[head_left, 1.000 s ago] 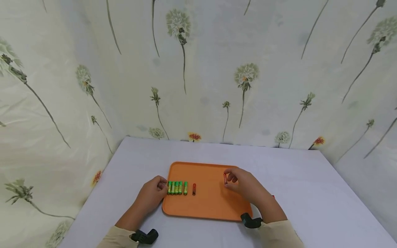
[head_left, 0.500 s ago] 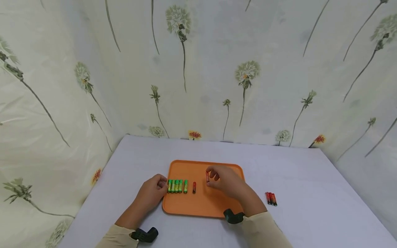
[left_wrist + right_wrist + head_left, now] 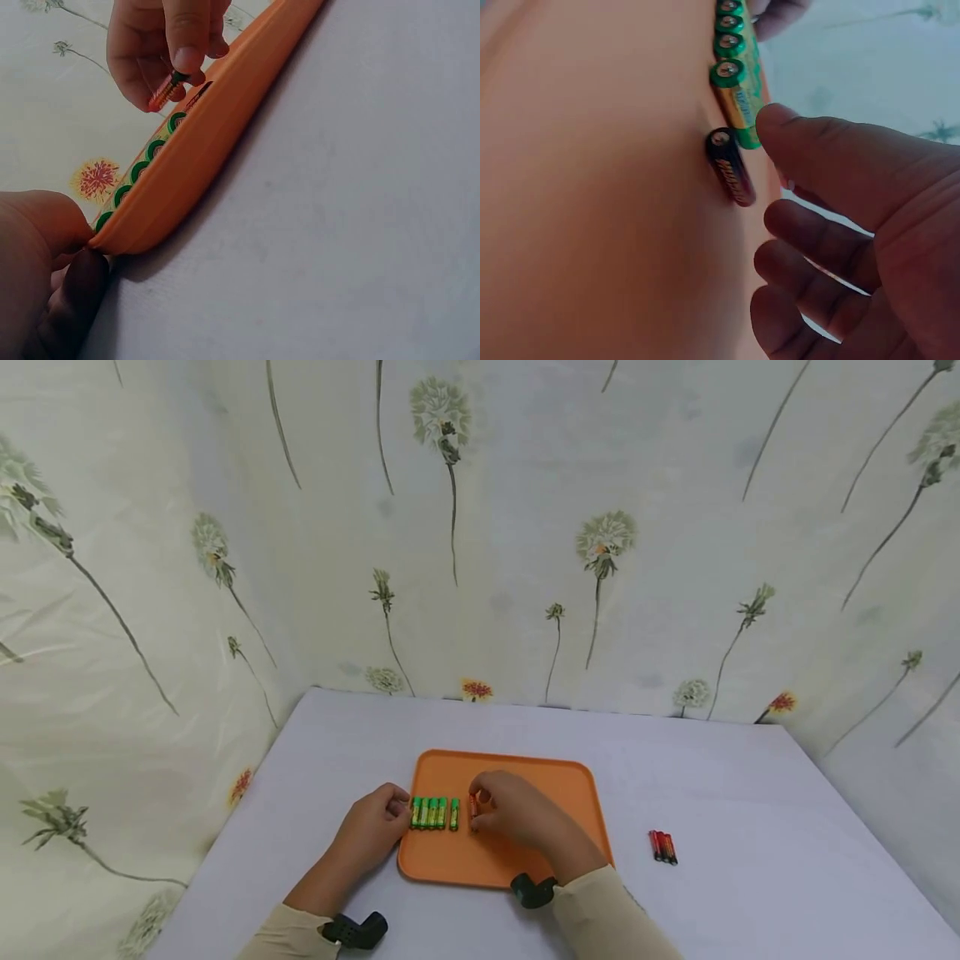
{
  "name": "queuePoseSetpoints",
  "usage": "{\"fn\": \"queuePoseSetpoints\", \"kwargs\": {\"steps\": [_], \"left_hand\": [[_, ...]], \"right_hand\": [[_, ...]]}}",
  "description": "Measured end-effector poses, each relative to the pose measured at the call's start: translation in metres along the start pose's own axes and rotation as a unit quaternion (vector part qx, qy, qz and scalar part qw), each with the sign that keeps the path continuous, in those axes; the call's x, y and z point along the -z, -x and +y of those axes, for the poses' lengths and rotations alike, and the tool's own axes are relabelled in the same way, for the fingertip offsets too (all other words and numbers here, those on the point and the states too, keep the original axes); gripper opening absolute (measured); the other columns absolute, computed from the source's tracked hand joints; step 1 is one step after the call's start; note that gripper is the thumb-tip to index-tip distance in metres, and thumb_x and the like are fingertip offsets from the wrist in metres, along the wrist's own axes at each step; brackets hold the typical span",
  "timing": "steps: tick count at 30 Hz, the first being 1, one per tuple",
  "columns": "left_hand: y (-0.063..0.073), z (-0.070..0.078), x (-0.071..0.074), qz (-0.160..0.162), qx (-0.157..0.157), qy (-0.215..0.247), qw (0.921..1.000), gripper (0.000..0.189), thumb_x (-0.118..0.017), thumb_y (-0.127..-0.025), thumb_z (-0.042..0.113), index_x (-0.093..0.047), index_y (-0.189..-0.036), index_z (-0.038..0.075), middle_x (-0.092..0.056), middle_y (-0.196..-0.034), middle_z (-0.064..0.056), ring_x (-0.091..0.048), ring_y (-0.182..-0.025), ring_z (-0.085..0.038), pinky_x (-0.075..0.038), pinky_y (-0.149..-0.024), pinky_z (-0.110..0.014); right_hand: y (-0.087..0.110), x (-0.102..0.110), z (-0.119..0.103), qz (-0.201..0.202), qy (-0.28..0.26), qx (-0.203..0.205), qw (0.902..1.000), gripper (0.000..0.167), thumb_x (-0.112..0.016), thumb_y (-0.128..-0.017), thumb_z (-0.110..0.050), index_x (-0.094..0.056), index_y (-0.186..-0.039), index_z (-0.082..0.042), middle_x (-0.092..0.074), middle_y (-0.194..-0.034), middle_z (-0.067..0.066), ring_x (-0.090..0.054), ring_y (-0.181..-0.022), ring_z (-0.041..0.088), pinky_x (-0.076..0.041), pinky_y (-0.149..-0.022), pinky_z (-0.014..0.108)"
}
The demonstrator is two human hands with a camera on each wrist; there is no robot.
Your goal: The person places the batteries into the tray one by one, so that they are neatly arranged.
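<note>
My right hand (image 3: 517, 810) is over the middle of the orange tray (image 3: 540, 768), pinching a red battery (image 3: 166, 91) between thumb and fingers just above the tray. A second red battery with a black end (image 3: 730, 169) lies on the tray beneath it; the thumb hides most of the held one in the right wrist view. Beside it stretches a row of green batteries (image 3: 432, 813), the rightmost green battery (image 3: 454, 815) set slightly apart. My left hand (image 3: 375, 822) pinches the tray's left rim, fingertips close to the end of the green row.
Several red batteries (image 3: 663, 847) lie side by side on the white tablecloth (image 3: 720, 793), right of the tray. A floral curtain (image 3: 517, 527) rises behind the table and along its left side.
My right hand has carried the red battery leftward across the tray to the one lying by the green row. My left hand stays at the rim. The red batteries at right are uncovered.
</note>
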State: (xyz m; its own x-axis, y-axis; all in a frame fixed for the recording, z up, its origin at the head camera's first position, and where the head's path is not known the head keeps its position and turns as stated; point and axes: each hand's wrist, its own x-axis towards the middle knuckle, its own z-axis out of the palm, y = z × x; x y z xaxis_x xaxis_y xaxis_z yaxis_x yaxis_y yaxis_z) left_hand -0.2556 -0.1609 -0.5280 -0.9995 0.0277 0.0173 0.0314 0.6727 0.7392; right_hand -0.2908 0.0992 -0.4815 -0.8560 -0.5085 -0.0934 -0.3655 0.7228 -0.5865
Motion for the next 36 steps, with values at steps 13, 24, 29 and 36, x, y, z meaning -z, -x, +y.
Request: {"fn": "queuePoseSetpoints", "kwargs": {"steps": [13,24,29,36], "left_hand": [[0.0,0.003,0.002,0.001,0.001,0.004,1.0,0.019,-0.065,-0.098,0.019,-0.067,-0.114,0.011,-0.063,-0.088,0.004,-0.057,-0.077,-0.011,-0.05,-0.072,-0.031],[0.0,0.0,0.002,0.003,-0.002,0.003,1.0,0.018,-0.066,-0.097,0.019,-0.067,-0.113,0.011,-0.063,-0.087,0.004,-0.057,-0.077,-0.011,-0.05,-0.072,-0.031],[0.001,0.001,0.001,-0.001,0.0,0.008,1.0,0.017,-0.066,-0.098,0.019,-0.067,-0.113,0.011,-0.063,-0.088,0.004,-0.057,-0.078,-0.011,-0.05,-0.072,-0.03],[0.002,0.002,0.003,0.0,-0.011,0.01,0.9999,0.016,-0.067,-0.098,0.017,-0.067,-0.112,0.009,-0.063,-0.088,0.003,-0.056,-0.077,-0.01,-0.049,-0.07,-0.03]], "right_hand": [[-0.005,-0.006,-0.006,-0.025,0.07,-0.001,0.9973,0.041,-0.084,-0.09,-0.033,-0.068,-0.123,-0.014,-0.06,-0.106,-0.004,-0.053,-0.098,0.015,-0.049,-0.084,0.035],[-0.012,-0.018,-0.012,-0.024,0.101,0.002,0.9946,0.041,-0.082,-0.091,-0.036,-0.068,-0.123,-0.016,-0.057,-0.102,-0.006,-0.053,-0.092,0.012,-0.049,-0.078,0.029],[-0.013,-0.023,-0.012,-0.014,0.098,-0.011,0.995,0.04,-0.083,-0.09,-0.037,-0.067,-0.12,-0.017,-0.055,-0.101,-0.005,-0.053,-0.089,0.013,-0.048,-0.076,0.029],[-0.016,-0.027,-0.008,-0.002,0.092,-0.013,0.9957,0.042,-0.084,-0.089,-0.038,-0.067,-0.12,-0.016,-0.056,-0.105,-0.004,-0.053,-0.09,0.013,-0.049,-0.079,0.03]]}}
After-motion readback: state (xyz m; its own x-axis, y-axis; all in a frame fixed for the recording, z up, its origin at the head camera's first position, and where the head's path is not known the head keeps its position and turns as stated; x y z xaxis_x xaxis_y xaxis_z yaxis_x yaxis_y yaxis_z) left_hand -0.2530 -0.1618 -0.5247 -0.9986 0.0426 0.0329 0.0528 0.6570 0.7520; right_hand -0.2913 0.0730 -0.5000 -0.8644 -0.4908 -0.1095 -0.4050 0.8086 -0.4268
